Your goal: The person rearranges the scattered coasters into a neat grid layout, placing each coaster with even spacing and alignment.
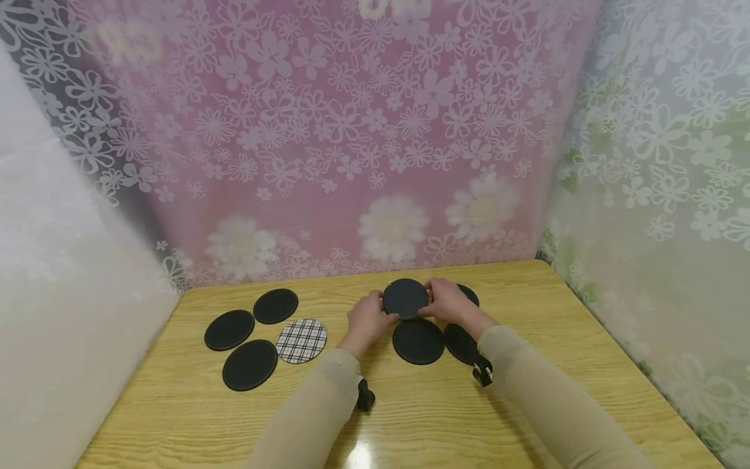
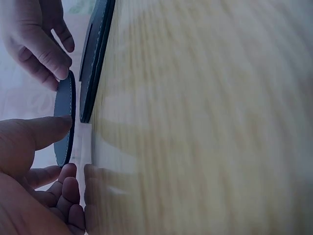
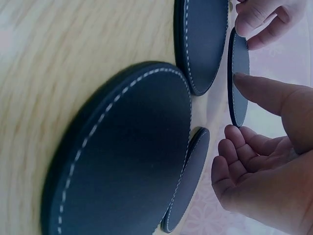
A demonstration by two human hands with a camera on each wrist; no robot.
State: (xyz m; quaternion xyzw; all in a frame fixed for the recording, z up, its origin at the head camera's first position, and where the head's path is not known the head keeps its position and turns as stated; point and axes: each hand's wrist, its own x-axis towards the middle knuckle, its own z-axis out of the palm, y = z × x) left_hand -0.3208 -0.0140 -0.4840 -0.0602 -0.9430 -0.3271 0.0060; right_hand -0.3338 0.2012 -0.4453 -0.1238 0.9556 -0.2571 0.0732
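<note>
A black round coaster [image 1: 405, 299] with a stitched rim is held between both hands, slightly off the table in the wrist views. My left hand [image 1: 370, 320] grips its left edge, thumb [image 2: 54, 131] on the top face and fingers at the side. The opposite edge is pinched by my right hand [image 1: 450, 302], its thumb [image 3: 261, 92] on top. Just in front lies another black coaster [image 1: 418, 341]. Beneath the right hand and forearm, two more black coasters [image 1: 460, 343] show only in part; the farther one [image 1: 469, 295] peeks out behind the hand.
On the left of the wooden table [image 1: 193, 417] lie three black coasters [image 1: 249, 365] and a plaid white-and-black coaster [image 1: 301, 341], arranged in a loose cluster. Flowered curtains [image 1: 351, 130] hang at the back and right. Small black devices [image 1: 364, 395] sit at the wrists.
</note>
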